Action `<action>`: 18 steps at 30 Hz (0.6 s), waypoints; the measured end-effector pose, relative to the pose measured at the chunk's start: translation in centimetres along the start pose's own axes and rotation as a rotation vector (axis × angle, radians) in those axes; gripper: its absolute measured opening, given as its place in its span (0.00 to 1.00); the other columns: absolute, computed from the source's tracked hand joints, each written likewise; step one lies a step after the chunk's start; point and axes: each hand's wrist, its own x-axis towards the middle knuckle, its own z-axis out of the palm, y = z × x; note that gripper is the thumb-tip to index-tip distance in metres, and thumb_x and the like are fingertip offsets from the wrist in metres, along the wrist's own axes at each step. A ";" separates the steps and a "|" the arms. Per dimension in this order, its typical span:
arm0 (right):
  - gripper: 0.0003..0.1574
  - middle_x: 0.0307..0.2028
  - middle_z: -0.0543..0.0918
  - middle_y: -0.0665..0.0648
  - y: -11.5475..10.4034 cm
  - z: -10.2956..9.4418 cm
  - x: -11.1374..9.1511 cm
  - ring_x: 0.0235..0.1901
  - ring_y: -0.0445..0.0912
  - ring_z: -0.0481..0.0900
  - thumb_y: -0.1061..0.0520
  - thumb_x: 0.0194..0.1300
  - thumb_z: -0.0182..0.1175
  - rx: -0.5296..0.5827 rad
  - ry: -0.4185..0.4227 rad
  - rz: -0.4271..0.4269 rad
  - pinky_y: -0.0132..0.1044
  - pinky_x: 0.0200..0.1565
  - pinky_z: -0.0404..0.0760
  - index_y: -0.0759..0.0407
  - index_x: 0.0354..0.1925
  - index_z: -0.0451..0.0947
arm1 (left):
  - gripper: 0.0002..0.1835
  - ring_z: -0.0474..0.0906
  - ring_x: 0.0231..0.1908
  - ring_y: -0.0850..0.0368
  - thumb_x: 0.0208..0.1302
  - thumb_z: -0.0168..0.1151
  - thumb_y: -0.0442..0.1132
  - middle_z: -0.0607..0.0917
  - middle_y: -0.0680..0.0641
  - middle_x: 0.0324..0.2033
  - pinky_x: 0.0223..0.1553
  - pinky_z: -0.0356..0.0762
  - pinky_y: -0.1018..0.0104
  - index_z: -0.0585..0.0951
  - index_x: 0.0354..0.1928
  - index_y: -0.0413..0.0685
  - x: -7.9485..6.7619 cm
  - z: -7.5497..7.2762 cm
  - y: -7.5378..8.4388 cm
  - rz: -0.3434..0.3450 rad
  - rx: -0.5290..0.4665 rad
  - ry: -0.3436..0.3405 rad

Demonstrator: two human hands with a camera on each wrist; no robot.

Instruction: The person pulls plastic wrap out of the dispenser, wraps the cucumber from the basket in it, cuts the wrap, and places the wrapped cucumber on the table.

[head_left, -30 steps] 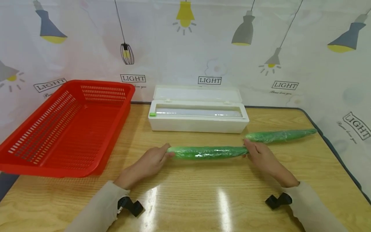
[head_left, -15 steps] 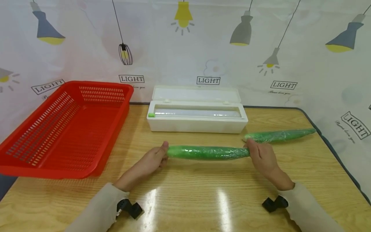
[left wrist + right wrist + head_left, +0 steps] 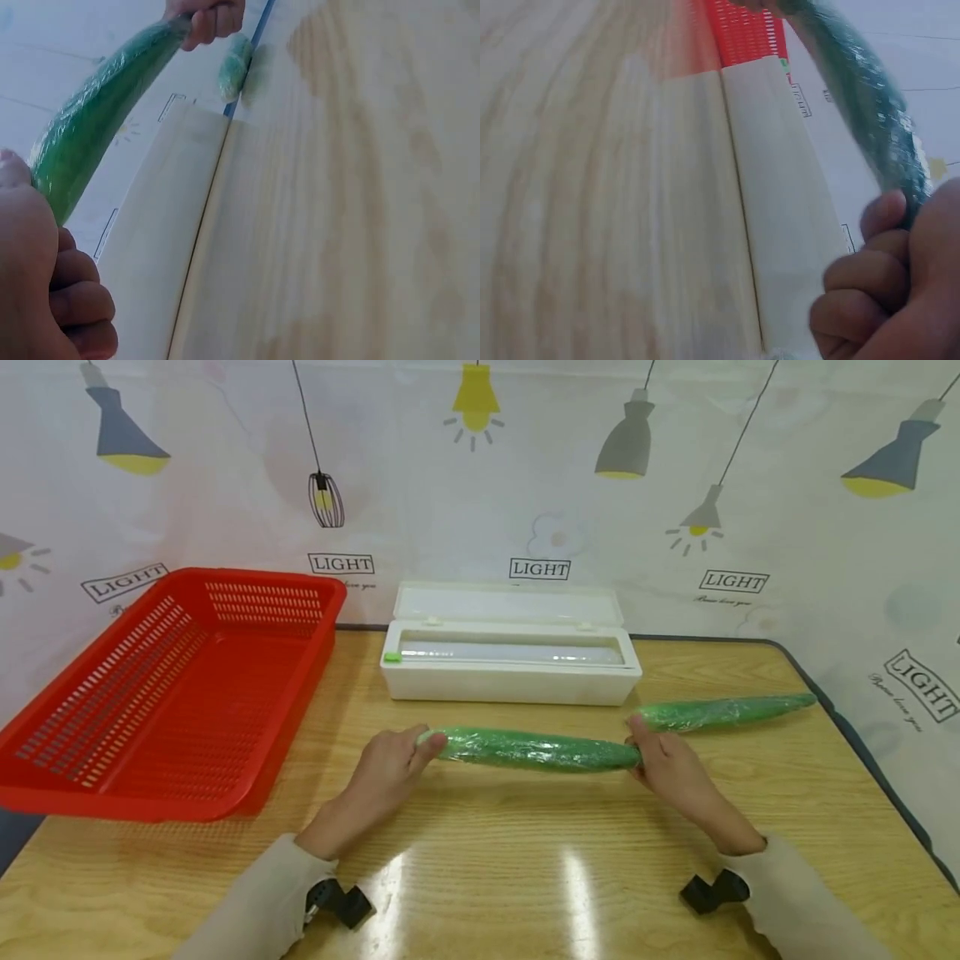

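Note:
A cucumber (image 3: 536,750) in clear plastic film stretches between both hands, held above the table in front of the white box. My left hand (image 3: 386,768) grips its paler end, with the thumb along the top. The darker, narrower end is pinched by my right hand (image 3: 671,777). In the left wrist view, the cucumber (image 3: 97,112) rises from the curled fingers towards the other hand. The right wrist view shows fingers (image 3: 866,277) curled at the film-covered end. Behind the right hand, a second wrapped cucumber (image 3: 731,712) lies on the table, its near tip partly hidden.
A white cling film box (image 3: 510,683) with its lid raised stands at the back middle, a film roll inside and a green slider at its left. At the left is a red plastic basket (image 3: 292,727). A printed sheet (image 3: 420,468) hangs behind the wooden table (image 3: 480,877).
The held cucumber has turned slightly, its left end now higher than its right. My left hand has shifted its grip, the thumb now lying over the end. The second cucumber stays put.

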 end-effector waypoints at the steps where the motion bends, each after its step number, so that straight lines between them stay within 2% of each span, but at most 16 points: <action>1: 0.40 0.10 0.67 0.52 0.0 0.1 -0.1 0.11 0.43 0.62 0.44 0.79 0.29 -0.016 0.053 -0.015 0.37 0.20 0.66 0.62 0.19 0.72 | 0.33 0.49 0.16 0.66 0.67 0.29 0.70 0.55 0.59 0.13 0.19 0.54 0.70 0.59 0.16 0.52 0.0 0.1 0.1 -0.028 -0.032 -0.005; 3: 0.38 0.11 0.69 0.53 0.1 0.4 -0.2 0.12 0.44 0.66 0.45 0.79 0.30 -0.047 0.168 -0.069 0.37 0.21 0.69 0.63 0.23 0.76 | 0.33 0.50 0.15 0.65 0.71 0.33 0.66 0.56 0.58 0.11 0.18 0.55 0.69 0.58 0.14 0.52 -0.1 0.4 0.4 -0.118 -0.111 -0.023; 6: 0.34 0.09 0.69 0.51 0.3 0.8 -0.3 0.11 0.40 0.66 0.53 0.79 0.34 -0.122 0.304 -0.224 0.35 0.20 0.69 0.64 0.25 0.78 | 0.34 0.51 0.13 0.63 0.74 0.35 0.62 0.57 0.56 0.09 0.17 0.55 0.68 0.59 0.10 0.51 -0.1 0.6 0.8 -0.296 -0.212 -0.060; 8: 0.33 0.08 0.67 0.48 0.3 1.0 -0.2 0.10 0.38 0.63 0.55 0.79 0.36 -0.171 0.333 -0.293 0.35 0.19 0.68 0.64 0.21 0.77 | 0.36 0.51 0.12 0.61 0.73 0.32 0.63 0.58 0.55 0.08 0.16 0.53 0.67 0.60 0.09 0.50 -0.1 0.5 0.9 -0.389 -0.255 -0.070; 10: 0.34 0.08 0.66 0.46 0.2 1.0 -0.2 0.09 0.37 0.60 0.56 0.79 0.35 -0.195 0.313 -0.299 0.35 0.18 0.67 0.63 0.19 0.75 | 0.37 0.52 0.12 0.60 0.73 0.29 0.63 0.60 0.53 0.08 0.16 0.55 0.66 0.61 0.10 0.49 -0.1 0.4 1.0 -0.407 -0.269 -0.069; 11: 0.35 0.07 0.66 0.46 0.1 0.9 -0.1 0.08 0.38 0.59 0.55 0.79 0.34 -0.192 0.283 -0.269 0.35 0.18 0.66 0.61 0.17 0.73 | 0.36 0.53 0.12 0.60 0.73 0.28 0.63 0.60 0.53 0.08 0.16 0.55 0.66 0.61 0.10 0.49 -0.1 0.4 0.9 -0.384 -0.258 -0.062; 13: 0.37 0.07 0.65 0.46 -0.1 0.6 -0.1 0.08 0.39 0.59 0.50 0.79 0.31 -0.162 0.188 -0.165 0.36 0.18 0.65 0.59 0.15 0.69 | 0.35 0.52 0.12 0.62 0.73 0.26 0.64 0.59 0.54 0.09 0.16 0.54 0.67 0.60 0.12 0.50 -0.1 0.4 0.8 -0.285 -0.221 -0.034; 16: 0.39 0.07 0.62 0.48 -0.4 0.1 -0.1 0.08 0.41 0.57 0.42 0.78 0.29 -0.014 -0.001 0.027 0.37 0.18 0.65 0.57 0.14 0.63 | 0.34 0.50 0.13 0.66 0.69 0.22 0.67 0.57 0.57 0.11 0.16 0.51 0.70 0.60 0.16 0.51 0.0 0.4 0.5 -0.066 -0.127 0.033; 18: 0.39 0.08 0.62 0.50 -0.6 -0.1 -0.2 0.09 0.42 0.57 0.39 0.77 0.30 0.073 -0.087 0.106 0.37 0.18 0.65 0.56 0.14 0.62 | 0.34 0.48 0.14 0.67 0.67 0.20 0.69 0.55 0.59 0.12 0.16 0.49 0.71 0.59 0.16 0.52 0.0 0.4 0.3 0.048 -0.050 0.091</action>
